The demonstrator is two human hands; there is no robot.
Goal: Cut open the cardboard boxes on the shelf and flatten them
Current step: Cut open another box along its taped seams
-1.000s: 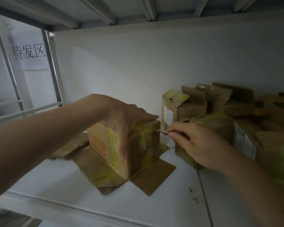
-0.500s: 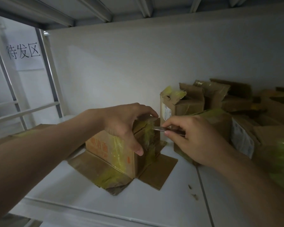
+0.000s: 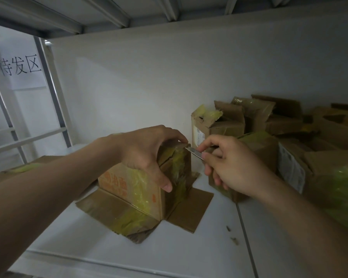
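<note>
A small cardboard box (image 3: 129, 187) with yellow tape and orange print stands on the white shelf (image 3: 109, 247), its lower flaps spread flat around it. My left hand (image 3: 149, 151) grips the box's top, thumb down the front corner, fingers curled over the upper edge. My right hand (image 3: 231, 167) holds a thin metal blade (image 3: 193, 152) whose tip touches the taped top right corner of the box, just under my left fingertips.
Several opened taped boxes (image 3: 269, 125) crowd the shelf's right side, up against my right hand. Flattened cardboard (image 3: 18, 171) lies at the far left. The white back wall (image 3: 149, 87) is close behind. Small scraps (image 3: 232, 235) lie near the shelf seam.
My left hand shifted from pressing flat on the box top to gripping its top edge. My right hand brought the blade left until it met the box's top right corner.
</note>
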